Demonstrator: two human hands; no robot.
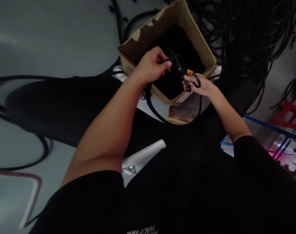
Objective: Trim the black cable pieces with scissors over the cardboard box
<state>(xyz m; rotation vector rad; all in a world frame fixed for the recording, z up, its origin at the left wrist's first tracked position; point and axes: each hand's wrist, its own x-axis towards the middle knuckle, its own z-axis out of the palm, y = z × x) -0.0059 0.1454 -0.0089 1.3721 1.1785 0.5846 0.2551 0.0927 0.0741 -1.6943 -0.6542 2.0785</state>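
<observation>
A black hose (160,117) is pinched in my left hand (154,65) near its end, over the open cardboard box. From there the hose hangs in a loop below the box's near corner and rises behind my right hand. With my right hand (199,85) I hold scissors (179,68), fingers in the black handles, which have an orange part near the pivot. Their blades point up and left, parted close to my left fingertips. Whether the blades touch the hose is too dark to tell. Inside the cardboard box (195,35) lies a dark heap of small black pieces.
A large tangle of black hose (245,35) covers the floor at the upper right. More black hose (23,78) runs across the floor on the left. My legs flank the box. A red plastic object (288,115) stands at the right edge.
</observation>
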